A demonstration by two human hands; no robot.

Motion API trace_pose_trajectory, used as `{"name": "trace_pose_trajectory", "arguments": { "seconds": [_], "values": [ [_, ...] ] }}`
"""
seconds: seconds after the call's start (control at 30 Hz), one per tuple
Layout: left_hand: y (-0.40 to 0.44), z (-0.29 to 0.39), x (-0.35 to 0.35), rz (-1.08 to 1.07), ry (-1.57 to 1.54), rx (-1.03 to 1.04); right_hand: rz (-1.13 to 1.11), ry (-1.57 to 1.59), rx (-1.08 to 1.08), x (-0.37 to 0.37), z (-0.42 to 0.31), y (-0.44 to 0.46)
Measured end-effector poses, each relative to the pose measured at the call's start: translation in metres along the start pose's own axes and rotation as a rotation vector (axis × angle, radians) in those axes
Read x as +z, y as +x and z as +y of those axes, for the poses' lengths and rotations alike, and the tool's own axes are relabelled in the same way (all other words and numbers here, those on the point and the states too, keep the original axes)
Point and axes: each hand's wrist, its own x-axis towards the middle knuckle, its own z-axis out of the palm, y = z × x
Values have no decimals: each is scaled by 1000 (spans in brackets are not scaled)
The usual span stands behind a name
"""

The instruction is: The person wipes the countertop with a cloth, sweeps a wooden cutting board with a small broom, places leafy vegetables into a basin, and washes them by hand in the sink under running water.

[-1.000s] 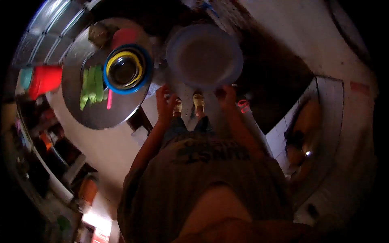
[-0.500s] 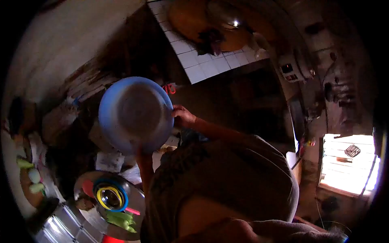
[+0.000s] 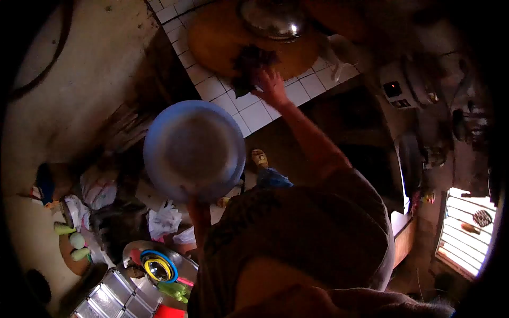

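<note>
My left hand (image 3: 198, 208) grips the near rim of a round blue basin (image 3: 239, 143), its fingers partly lost in shadow. The basin is tilted so that its wide round face is toward me; I see nothing in it. Stretched out over the white tiled counter (image 3: 255, 115), my right hand (image 3: 272, 89) has its fingers apart at a dark purple, leafy-looking bunch (image 3: 254, 59). Whether the fingertips touch the bunch I cannot tell. The bunch lies at the edge of a round brown board (image 3: 212, 40).
A shiny metal lid (image 3: 273, 21) rests at the back of the board, near a white jug-like thing (image 3: 339, 55). Lower left, a metal tray (image 3: 132, 249) bears blue and yellow rings and green vegetables (image 3: 172, 290). White plastic bags (image 3: 163, 220) lie on the floor.
My right hand has left the basin's rim and reached forward to the dark bunch on the counter. The basin stays in my left hand. The view has shifted.
</note>
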Motion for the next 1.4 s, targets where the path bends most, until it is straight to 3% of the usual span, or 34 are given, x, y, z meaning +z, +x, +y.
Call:
{"name": "trace_pose_trajectory", "arguments": {
  "seconds": [0.03, 0.1, 0.13, 0.17, 0.23, 0.37, 0.43, 0.63, 0.67, 0.73, 0.8, 0.83, 0.87, 0.93, 1.03, 1.1, 1.2, 1.23, 1.3, 1.4],
  "values": [
    [4, 10, 8, -25, 103, -37, 16, -38, -31, 3, 16, 25],
    [7, 71, 36, 77, -18, 84, 25, -60, -51, 5, 39, 62],
    [9, 95, 45, 110, -52, 121, -100, -127, -70, 4, 51, 75],
    [9, 109, 50, 101, -303, -84, -227, -199, -97, 6, 60, 84],
    [10, 117, 63, 111, -553, -302, -306, -256, -107, 17, 77, 95],
    [0, 86, 74, 41, 67, 42, -342, -336, -151, 43, 97, 102],
    [-8, 74, 77, -6, 312, 163, -356, -193, -141, 44, 106, 99],
    [-14, 141, 104, 94, -433, -185, -287, 34, -74, 32, 118, 91],
    [-17, 140, 107, 57, -380, -145, -326, 50, -93, 29, 116, 87],
    [-18, 143, 115, 6, -327, -97, -185, 444, -92, -24, 52, 61],
    [-21, 149, 128, 148, -1176, -541, 8, 613, -377, -45, 15, 18],
    [-27, 146, 132, 140, -1183, -535, -96, 639, -413, -51, -2, -4],
    [-33, 138, 138, 107, -851, -376, -201, 662, -450, -55, -14, -27],
    [-48, 109, 151, 82, -532, -210, -396, 360, -585, -54, -23, -74],
    [-68, 79, 164, -26, -291, -23, -540, 220, -610, -93, -21, -129],
    [-89, 113, 173, -67, 340, 34, -517, 268, -598, -117, -15, -160],
    [-122, 158, 202, -190, 526, -42, -415, 487, -451, -158, 8, -216],
    [-127, 135, 214, -262, 532, 7, -372, 641, -352, -173, 18, -237],
    [-128, 75, 236, -297, 408, 508, -328, 592, -201, -207, 38, -278],
    [-138, 88, 279, -360, 262, 520, -187, 505, -37, -259, 64, -338]
  ]
}}
